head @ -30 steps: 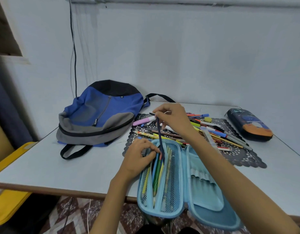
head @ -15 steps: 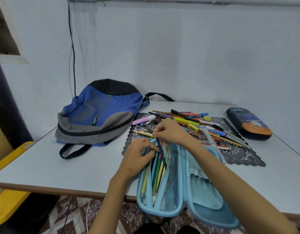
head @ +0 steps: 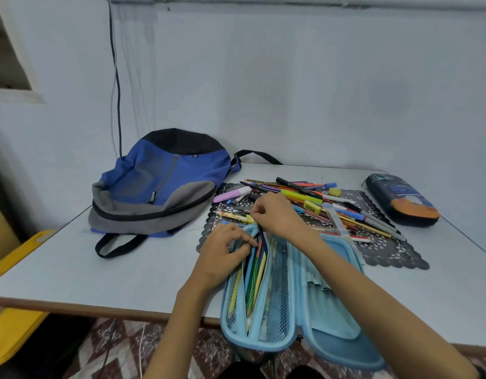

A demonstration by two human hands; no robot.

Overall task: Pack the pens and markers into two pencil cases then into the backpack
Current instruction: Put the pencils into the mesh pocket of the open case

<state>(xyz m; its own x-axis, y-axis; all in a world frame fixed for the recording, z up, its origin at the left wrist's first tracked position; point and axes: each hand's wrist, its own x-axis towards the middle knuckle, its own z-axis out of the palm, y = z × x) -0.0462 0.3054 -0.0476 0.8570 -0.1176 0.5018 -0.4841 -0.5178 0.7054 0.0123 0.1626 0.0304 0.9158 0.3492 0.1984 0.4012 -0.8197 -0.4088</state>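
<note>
An open light-blue pencil case [head: 332, 318] lies at the table's near edge, its left half holding several pens and pencils behind mesh. My right hand [head: 277, 214] pinches a dark blue pen [head: 263, 243] and holds it down in that left half. My left hand [head: 222, 250] grips the case's upper left rim. A pile of pens and markers [head: 318, 203] lies on a black lace mat [head: 386, 253] behind the case. A second, dark pencil case [head: 401, 199] lies zipped at the far right. The blue-grey backpack [head: 157, 187] lies at the back left.
The table's front edge [head: 99, 305] runs close to me, and the open case hangs over it. A yellow chair [head: 15, 310] stands at the lower left. A black cable [head: 116, 86] runs down the wall behind the backpack.
My right hand lifted a dark blue pen from the pile, brought it toward me and lowered it into the case's left half. My left hand stayed on the rim.
</note>
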